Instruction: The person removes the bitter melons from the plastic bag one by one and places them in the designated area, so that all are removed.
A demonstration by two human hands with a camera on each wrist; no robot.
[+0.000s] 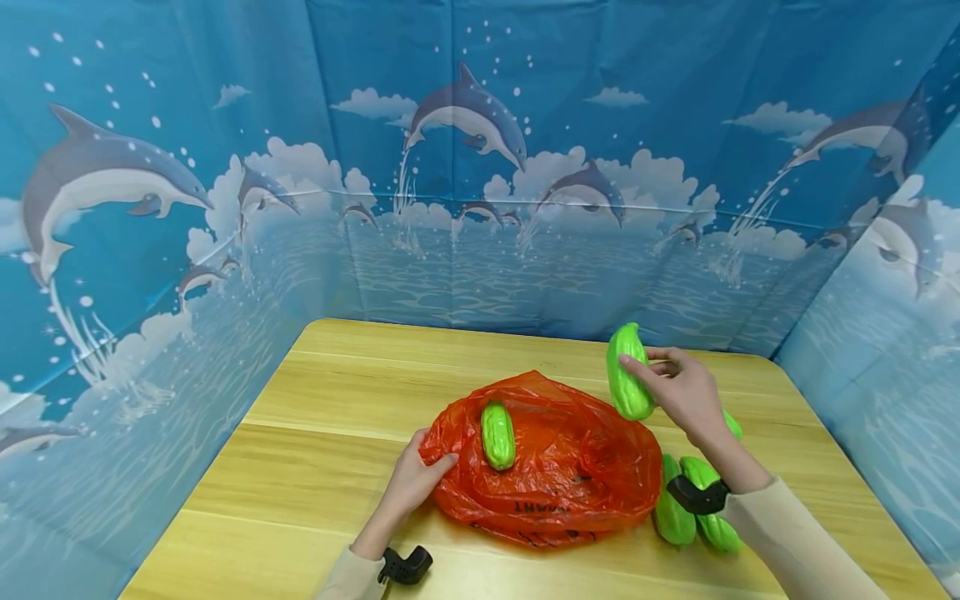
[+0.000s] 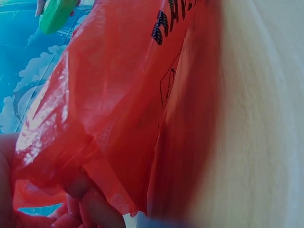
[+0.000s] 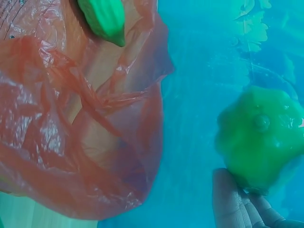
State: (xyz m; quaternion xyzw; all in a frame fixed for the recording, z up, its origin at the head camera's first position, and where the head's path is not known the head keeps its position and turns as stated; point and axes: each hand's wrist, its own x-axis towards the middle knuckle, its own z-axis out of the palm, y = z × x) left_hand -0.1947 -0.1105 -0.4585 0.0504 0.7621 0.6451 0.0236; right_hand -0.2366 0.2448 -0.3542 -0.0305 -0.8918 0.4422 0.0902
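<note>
A red plastic bag lies on the table with its mouth spread wide. My left hand pinches the bag's left rim between thumb and fingers; in the left wrist view its curled fingers grip the film. One ribbed green gourd is inside the bag, toward the left. Over the bag's far right edge, my right hand holds another green gourd, nearly upright, stem up. The right wrist view shows that held gourd end-on, apart from the bag.
More green gourds lie right of the bag: one against its edge, another beside it, and one mostly hidden by my right wrist. The wooden table is bordered by a dolphin-print curtain behind and at both sides.
</note>
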